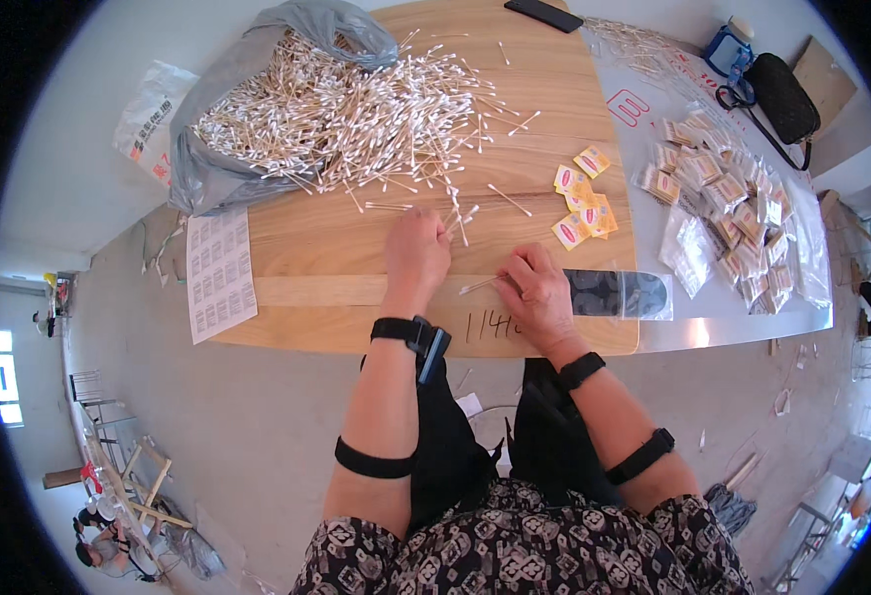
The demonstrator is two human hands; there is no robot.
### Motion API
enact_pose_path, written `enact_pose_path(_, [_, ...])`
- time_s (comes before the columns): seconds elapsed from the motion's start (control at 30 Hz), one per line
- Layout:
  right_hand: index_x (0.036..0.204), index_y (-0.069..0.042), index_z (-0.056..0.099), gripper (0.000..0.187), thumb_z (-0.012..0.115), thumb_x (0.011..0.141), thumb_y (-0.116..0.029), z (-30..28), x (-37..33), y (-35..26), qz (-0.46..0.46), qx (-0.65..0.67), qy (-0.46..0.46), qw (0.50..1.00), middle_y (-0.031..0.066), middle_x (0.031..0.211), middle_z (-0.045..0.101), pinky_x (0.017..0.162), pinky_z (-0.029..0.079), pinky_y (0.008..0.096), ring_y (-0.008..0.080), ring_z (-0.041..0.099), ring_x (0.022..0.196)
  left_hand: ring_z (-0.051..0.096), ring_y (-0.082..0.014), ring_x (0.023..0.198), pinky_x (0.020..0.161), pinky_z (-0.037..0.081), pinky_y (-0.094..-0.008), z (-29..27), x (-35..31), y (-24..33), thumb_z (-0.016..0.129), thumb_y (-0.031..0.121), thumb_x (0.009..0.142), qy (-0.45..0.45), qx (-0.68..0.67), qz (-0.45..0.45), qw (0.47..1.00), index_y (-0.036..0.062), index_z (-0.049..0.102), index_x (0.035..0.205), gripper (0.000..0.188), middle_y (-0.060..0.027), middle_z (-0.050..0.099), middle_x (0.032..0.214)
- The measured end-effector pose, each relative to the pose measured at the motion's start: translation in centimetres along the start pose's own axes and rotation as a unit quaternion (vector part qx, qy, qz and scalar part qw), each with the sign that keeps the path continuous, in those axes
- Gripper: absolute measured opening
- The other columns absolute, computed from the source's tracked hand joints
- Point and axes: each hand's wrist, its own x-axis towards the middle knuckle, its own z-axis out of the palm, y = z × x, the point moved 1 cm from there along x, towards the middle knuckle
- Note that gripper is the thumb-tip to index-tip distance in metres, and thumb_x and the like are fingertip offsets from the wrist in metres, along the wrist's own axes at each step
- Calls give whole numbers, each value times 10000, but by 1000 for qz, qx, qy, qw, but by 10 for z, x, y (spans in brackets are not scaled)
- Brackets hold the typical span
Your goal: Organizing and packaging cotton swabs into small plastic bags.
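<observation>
A big heap of cotton swabs (pixel 396 119) spills from a grey plastic bag (pixel 192 164) onto the wooden table. At the near edge of the heap, my left hand (pixel 417 253) pinches at a few swabs, its fingertips partly hidden. My right hand (pixel 536 293) is closed with a cotton swab (pixel 477 287) sticking out to the left from its fingers. Just right of that hand lies a dark strip in clear plastic (pixel 619 295). One loose swab (pixel 510 199) rests between my hands and the small yellow-and-white cards (pixel 582 203).
Packed swab bundles in clear bags (pixel 743 203) are piled on the grey surface at right. Behind them sit a black pouch (pixel 784 97) and a blue container (pixel 728 48). A printed label sheet (pixel 221 273) hangs over the left edge; a dark phone-like object (pixel 544 14) lies at the far edge.
</observation>
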Motion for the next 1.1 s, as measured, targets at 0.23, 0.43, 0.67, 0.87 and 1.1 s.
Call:
enact_pose_path(0.23, [805, -66, 593, 131, 699, 736, -99, -3, -1, 0, 25, 5, -17, 1000, 92, 917, 548, 726, 479, 419, 313, 567, 854, 585, -292, 805, 711, 472, -401, -1, -3, 7, 711, 95, 760, -14, -146, -82, 986, 37, 621, 832, 128, -115, 590, 809])
enact_pose_path(0.43, [808, -81, 608, 115, 694, 732, -91, -4, 0, 2, -4, 23, -9, 1000, 86, 923, 554, 723, 485, 412, 306, 576, 855, 602, -280, 792, 718, 486, -367, 15, -4, 16, 640, 1, 804, 33, -88, 90, 991, 12, 631, 902, 99, -129, 626, 858])
enact_pose_path(0.67, [813, -81, 610, 108, 681, 731, -73, -3, 0, -1, 1, 36, -8, 999, 85, 901, 560, 710, 485, 416, 311, 576, 835, 609, -298, 790, 714, 498, -384, 11, 2, -6, 652, -14, 783, 88, -151, 19, 984, 19, 635, 913, 135, -122, 603, 845])
enact_pose_path(0.87, [793, -71, 595, 104, 659, 715, -48, -3, 0, 1, 5, 38, -7, 999, 95, 892, 562, 701, 483, 417, 319, 578, 829, 544, -352, 954, 835, 448, -456, 7, -18, 7, 655, 12, 749, -1, -104, 76, 992, 74, 640, 931, 193, -114, 602, 981])
enact_pose_path(1.1, [824, -37, 545, 162, 559, 684, 43, 1, -2, 8, 59, 107, 22, 992, 140, 870, 547, 689, 474, 446, 371, 560, 806, 442, -335, 1225, 1000, 368, -473, 3, -54, 30, 685, 170, 789, -30, 10, 115, 993, 37, 540, 1220, 473, -158, 510, 1272])
